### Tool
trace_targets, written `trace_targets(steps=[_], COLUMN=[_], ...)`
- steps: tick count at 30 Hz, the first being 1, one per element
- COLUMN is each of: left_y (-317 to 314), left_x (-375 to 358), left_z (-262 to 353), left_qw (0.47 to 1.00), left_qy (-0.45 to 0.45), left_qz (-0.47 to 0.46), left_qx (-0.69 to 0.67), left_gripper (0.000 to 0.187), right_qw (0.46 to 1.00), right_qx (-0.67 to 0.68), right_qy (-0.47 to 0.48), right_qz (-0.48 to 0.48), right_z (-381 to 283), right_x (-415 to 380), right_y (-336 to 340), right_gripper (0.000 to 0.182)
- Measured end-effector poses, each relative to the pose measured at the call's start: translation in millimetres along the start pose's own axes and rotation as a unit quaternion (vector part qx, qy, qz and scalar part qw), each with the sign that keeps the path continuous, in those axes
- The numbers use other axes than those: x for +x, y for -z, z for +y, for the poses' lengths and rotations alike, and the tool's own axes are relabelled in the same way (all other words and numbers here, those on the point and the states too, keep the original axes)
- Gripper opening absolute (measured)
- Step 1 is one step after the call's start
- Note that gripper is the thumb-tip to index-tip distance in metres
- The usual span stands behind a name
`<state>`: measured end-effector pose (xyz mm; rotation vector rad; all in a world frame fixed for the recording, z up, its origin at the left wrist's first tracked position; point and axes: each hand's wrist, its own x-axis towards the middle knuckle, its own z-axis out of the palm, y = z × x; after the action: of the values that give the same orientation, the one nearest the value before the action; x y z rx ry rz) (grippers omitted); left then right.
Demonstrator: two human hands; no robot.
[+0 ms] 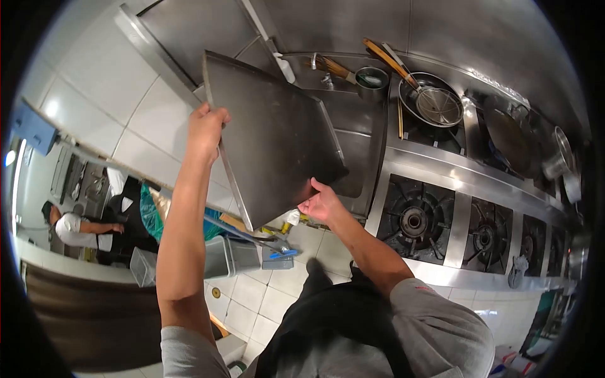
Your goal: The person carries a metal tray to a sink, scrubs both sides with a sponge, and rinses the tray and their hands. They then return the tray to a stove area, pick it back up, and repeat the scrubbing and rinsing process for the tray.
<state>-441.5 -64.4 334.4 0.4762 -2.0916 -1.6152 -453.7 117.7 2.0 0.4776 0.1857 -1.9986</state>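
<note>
A large dark metal sheet [271, 135] with folded, lighter edges is held tilted in front of me. My left hand [207, 129] is closed around its left edge, with the knuckles on top. At the lower right corner, my right hand [321, 201] grips the sheet with the thumb raised and the fingers partly hidden under it. Behind the sheet is a steel counter section [356, 145] beside the stove, partly covered by it.
To the right stands a gas stove with black burners [414, 220]. A frying pan [413, 94] holding a strainer [439, 105], and a small pot [372, 79], stand at the back. Grey bins [230, 257] are on the tiled floor. Another person [82, 232] is at far left.
</note>
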Motion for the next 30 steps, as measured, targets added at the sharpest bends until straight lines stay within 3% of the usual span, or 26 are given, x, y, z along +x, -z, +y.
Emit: trace_targets(steps=[5, 8, 11, 14, 18, 23, 27, 28, 30], left_y=[-24, -35, -49, -63, -84, -94, -83, -85, -88], left_x=[89, 124, 153, 182, 201, 235, 271, 277, 283], left_z=[-42, -60, -79, -112, -144, -181, -209, -211, -217], left_qw=[0.998, 0.988, 0.975, 0.968, 0.966, 0.955, 0.957, 0.962, 0.967], left_qy=[0.02, 0.085, 0.125, 0.13, 0.129, 0.178, 0.159, 0.144, 0.112], left_qz=[-0.064, -0.116, -0.15, -0.201, -0.213, -0.223, -0.239, -0.22, -0.182], left_qx=[0.003, -0.052, -0.11, -0.079, -0.073, -0.085, 0.042, 0.074, 0.137], left_gripper=[0.01, 0.011, 0.016, 0.023, 0.035, 0.045, 0.048, 0.05, 0.055], right_qw=[0.981, 0.973, 0.986, 0.988, 0.95, 0.877, 0.795, 0.758, 0.593], right_qx=[0.164, 0.158, 0.108, -0.116, -0.28, -0.447, -0.564, -0.609, -0.76], right_qy=[0.037, 0.11, 0.074, 0.04, 0.068, 0.101, 0.103, 0.116, 0.155], right_qz=[0.093, 0.125, 0.108, 0.094, 0.118, 0.144, 0.198, 0.203, 0.218], right_z=[-7, -2, 7, 13, 0, -68, -151, -177, -232], right_x=[24, 23, 12, -20, -75, -107, -88, -78, -54], right_y=[-19, -30, -36, -48, -88, -110, -143, -152, -180], right_gripper=[0.045, 0.05, 0.05, 0.051, 0.051, 0.047, 0.05, 0.048, 0.046])
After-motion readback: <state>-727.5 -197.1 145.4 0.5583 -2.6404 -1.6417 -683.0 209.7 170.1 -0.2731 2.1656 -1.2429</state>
